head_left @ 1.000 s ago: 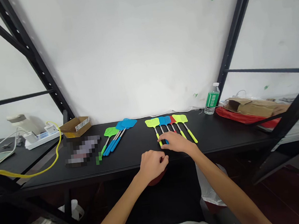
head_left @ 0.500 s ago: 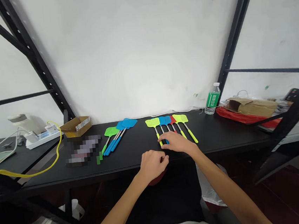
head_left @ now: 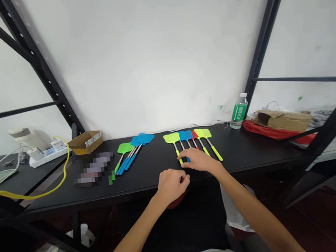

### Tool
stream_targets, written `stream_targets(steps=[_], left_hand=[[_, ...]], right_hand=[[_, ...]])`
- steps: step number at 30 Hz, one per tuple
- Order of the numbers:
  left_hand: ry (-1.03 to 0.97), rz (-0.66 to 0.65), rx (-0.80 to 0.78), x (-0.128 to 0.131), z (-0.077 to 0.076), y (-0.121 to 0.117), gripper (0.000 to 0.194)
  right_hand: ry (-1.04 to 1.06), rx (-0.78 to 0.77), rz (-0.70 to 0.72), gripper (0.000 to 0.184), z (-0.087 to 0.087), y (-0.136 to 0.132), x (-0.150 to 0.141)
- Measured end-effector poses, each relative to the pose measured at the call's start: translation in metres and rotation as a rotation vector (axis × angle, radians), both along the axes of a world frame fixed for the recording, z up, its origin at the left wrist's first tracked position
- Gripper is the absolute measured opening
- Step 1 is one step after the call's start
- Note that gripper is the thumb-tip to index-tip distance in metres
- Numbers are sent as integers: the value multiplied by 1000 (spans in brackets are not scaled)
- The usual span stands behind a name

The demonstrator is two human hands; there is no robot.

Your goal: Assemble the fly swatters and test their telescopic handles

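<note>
My right hand (head_left: 197, 159) has its thumb and fingers curled around the handle of a yellow-green fly swatter (head_left: 172, 138), which lies on the black table (head_left: 156, 159). Beneath and beside that hand are blue fly swatters (head_left: 182, 135) and a red fly swatter (head_left: 194, 134), their handles partly hidden. Two more yellow-green swatters (head_left: 216, 153) rest just right of it. My left hand (head_left: 173, 185) is closed in a loose fist at the front edge, with nothing visible in it. Farther left lie a green fly swatter (head_left: 125, 147) and several blue swatters (head_left: 145, 138), overlapping.
An open cardboard box (head_left: 85, 142) and a pixelated object (head_left: 96, 170) are on the left. Beyond them are a white power strip (head_left: 50, 154) and a yellow cable (head_left: 64, 167). At right stand a water bottle (head_left: 239, 112) and flattened cardboard (head_left: 283, 119) on red plastic (head_left: 260, 131).
The phone and part of another person's hand at the far right edge have gone out of view. My two hands and the swatters look the same.
</note>
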State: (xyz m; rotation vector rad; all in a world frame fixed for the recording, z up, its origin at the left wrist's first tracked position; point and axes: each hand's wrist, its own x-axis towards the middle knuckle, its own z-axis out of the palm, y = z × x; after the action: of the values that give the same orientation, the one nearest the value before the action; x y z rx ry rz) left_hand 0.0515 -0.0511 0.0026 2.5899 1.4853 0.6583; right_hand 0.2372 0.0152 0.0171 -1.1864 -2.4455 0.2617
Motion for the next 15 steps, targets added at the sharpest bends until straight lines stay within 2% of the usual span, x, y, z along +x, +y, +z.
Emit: stream_targets(steps=[9,12,15], left_hand=[[30,14,-38,-1,2,0,42],[38,17,-18,-12,4,10,41],[64,93,5,-36,8,26,42]], right_hand=[[1,0,0,31,1,-1,0],[-5,-2,-3,32,2,-2,-1],[-10,-9,-5,32,3,-3,-1]])
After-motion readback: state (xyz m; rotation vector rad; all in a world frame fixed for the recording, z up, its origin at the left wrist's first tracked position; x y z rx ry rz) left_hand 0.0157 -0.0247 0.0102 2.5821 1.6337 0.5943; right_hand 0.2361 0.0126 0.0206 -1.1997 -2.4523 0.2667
